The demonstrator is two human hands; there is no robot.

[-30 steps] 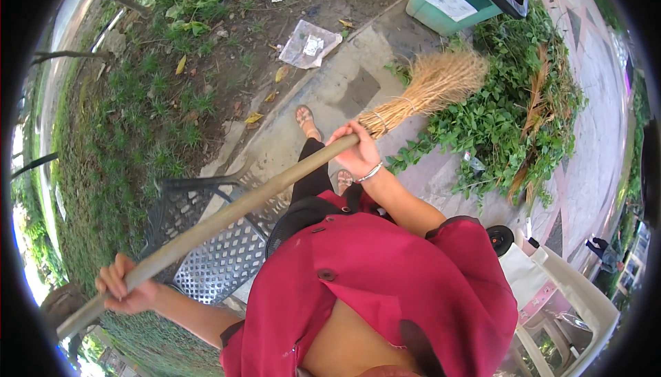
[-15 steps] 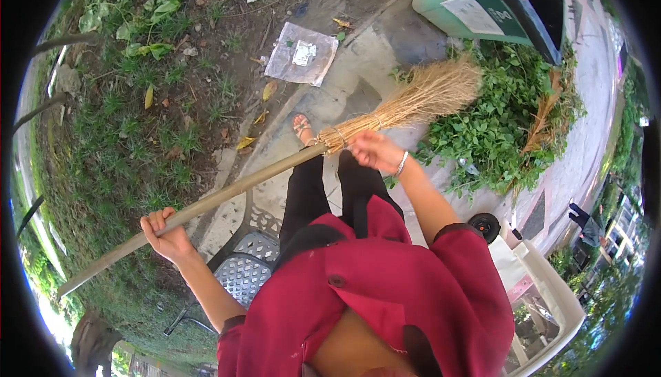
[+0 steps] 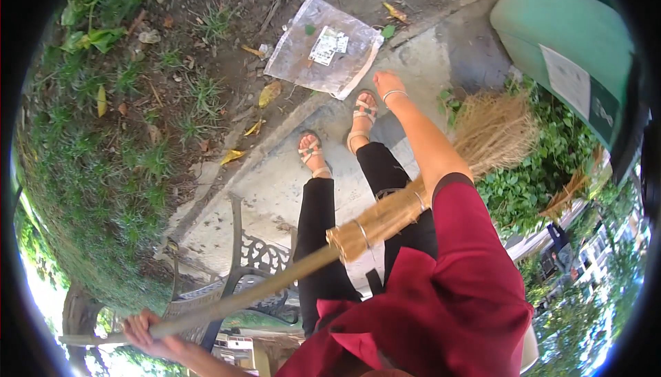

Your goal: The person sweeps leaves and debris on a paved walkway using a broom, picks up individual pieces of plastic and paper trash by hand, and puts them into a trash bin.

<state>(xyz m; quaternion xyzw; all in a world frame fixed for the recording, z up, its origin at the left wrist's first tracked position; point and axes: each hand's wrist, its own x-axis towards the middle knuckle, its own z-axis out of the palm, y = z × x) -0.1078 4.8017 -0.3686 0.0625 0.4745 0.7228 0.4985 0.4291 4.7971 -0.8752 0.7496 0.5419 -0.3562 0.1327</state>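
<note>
My left hand [image 3: 147,333] is closed round the wooden handle of a straw broom [image 3: 372,230], near the handle's far-left end. The broom slants up to the right across my legs, with its bound neck by my thigh and its bristles [image 3: 497,129] over a heap of green cuttings. Part of the broom passes behind my right arm. My right hand [image 3: 390,86] is stretched forward and low, beside the right edge of a clear plastic bag [image 3: 292,53] with a white label. Its fingers are mostly hidden, and whether it touches the bag cannot be made out.
A green bin [image 3: 523,29] stands at the upper right, above the leafy cuttings [image 3: 509,198]. At lower left is a metal bench [image 3: 258,256]. A low kerb [image 3: 206,198] separates the pavement from soil with grass tufts and yellow leaves [image 3: 270,93].
My right hand has left the broom's neck and reached forward beside the plastic bag. The broom has dropped lower, with my left hand still on the handle. My view has shifted forward.
</note>
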